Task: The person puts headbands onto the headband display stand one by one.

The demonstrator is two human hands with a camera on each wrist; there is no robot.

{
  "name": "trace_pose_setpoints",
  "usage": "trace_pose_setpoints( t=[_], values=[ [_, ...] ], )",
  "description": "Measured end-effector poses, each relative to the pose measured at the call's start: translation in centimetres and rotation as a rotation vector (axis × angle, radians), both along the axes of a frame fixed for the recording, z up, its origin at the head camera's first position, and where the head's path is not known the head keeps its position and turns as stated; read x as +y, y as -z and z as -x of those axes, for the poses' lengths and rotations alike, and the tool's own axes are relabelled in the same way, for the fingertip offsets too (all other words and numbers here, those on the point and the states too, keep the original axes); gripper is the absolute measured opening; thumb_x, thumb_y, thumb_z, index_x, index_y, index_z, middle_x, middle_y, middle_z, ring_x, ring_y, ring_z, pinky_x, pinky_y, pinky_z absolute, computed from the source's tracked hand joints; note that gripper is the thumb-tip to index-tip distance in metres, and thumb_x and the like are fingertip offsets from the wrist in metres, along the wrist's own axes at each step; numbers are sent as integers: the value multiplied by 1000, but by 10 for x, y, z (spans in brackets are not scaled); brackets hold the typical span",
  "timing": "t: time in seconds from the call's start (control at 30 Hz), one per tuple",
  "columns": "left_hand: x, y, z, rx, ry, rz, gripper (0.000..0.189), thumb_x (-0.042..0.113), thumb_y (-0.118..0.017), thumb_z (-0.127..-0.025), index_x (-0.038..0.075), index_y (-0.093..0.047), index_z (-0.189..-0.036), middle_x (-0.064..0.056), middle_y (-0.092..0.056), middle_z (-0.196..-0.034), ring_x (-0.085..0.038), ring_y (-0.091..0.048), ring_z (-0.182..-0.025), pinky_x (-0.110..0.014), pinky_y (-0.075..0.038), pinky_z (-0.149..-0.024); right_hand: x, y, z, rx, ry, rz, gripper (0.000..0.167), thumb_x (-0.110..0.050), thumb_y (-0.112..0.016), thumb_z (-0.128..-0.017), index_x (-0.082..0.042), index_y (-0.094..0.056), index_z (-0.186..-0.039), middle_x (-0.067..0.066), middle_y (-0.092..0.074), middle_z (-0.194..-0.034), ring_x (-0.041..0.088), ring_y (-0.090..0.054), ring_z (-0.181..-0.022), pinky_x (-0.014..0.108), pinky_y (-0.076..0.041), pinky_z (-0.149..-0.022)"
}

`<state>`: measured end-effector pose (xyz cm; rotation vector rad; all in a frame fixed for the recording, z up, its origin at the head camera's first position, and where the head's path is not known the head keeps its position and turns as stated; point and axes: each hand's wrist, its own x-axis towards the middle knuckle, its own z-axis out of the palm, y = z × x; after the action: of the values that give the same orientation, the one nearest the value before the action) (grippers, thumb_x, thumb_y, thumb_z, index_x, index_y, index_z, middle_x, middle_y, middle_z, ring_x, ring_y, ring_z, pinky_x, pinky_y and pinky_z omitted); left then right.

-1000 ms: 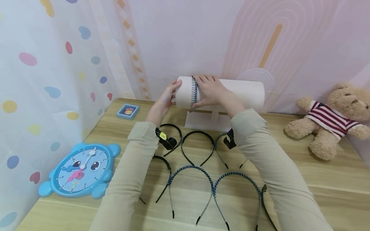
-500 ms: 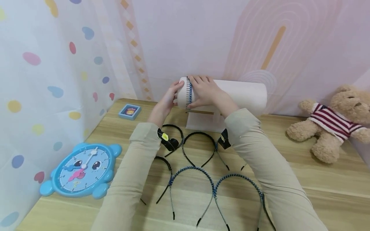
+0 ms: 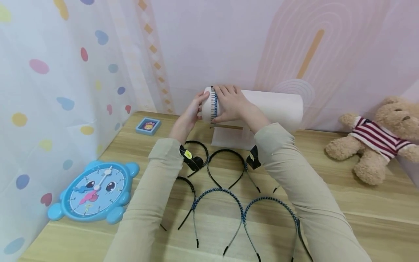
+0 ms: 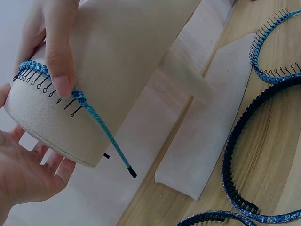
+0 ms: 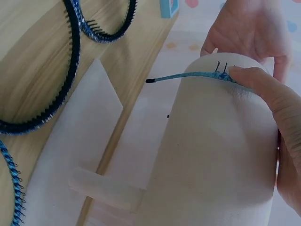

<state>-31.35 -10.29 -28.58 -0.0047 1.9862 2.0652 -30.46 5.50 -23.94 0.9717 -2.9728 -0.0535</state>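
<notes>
And there the headband was clamped by the right hand, the roll seemingly steadied by the left hand, fingers apart!

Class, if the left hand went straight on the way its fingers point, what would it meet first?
Probably the white roll, whose end the left hand seems to touch; exact depth is unclear.

A blue braided headband arches around one end of a pale, suede-like display roll, pressed beneath the right fingers. Its looped black teeth point toward the left fingers, spread at the roll's end, while one black-tipped leg juts clear of the side. The roll lies level on its stand, held between the fingers.
</notes>
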Motion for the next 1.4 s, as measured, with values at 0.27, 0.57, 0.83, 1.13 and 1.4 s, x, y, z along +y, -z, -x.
trace_pose_setpoints(
  t=[0.27, 0.57, 0.83, 1.13, 1.4],
  values=[
    [-3, -5, 0, 18, 0, -2, 61, 46, -39, -93, 30, -13, -146, -2, -19, -150, -22, -28, -126, -39, -25, -101, 39, -8, -7, 9, 11, 59, 116, -60, -64, -73, 3, 2, -144, 20, 1, -152, 35, -2, -141, 51, -1, -112],
    [-18, -8, 7, 34, -9, -14, 57, 45, -38, -94, 28, -17, -145, 1, -33, -136, -13, -33, -103, -30, -29, -86, 139, -17, -24, -23, 147, 233, 126, -50, -75, -67, -2, 12, -144, 21, 10, -151, 41, 6, -139, 58, 4, -109],
    [-40, -10, 7, 39, -52, -33, 53, 44, -39, -94, 28, -24, -142, 8, -39, -113, -12, -33, -95, -27, -30, -78, 195, 18, -28, -228, 315, 279, 127, -50, -75, -67, 6, 10, -142, 38, -1, -144, 56, -8, -130, 64, -11, -104],
    [-43, -8, 3, 38, -56, -31, 54, 44, -40, -94, 26, -25, -142, 8, -40, -110, -12, -34, -94, -27, -30, -79, 189, 84, -29, -700, 254, 268, 65, -34, -58, -88, 11, -37, -129, 36, -45, -125, 42, -52, -108, 47, -46, -86],
    [-30, -1, 0, 17, -29, -28, 58, 45, -39, -93, 27, -19, -145, 3, -36, -126, -13, -33, -100, -27, -30, -80, 162, 118, -27, -704, 270, 290, 43, -23, -63, -86, 10, -52, -111, 23, -58, -105, 17, -60, -77, 29, -51, -68]
  ],
)
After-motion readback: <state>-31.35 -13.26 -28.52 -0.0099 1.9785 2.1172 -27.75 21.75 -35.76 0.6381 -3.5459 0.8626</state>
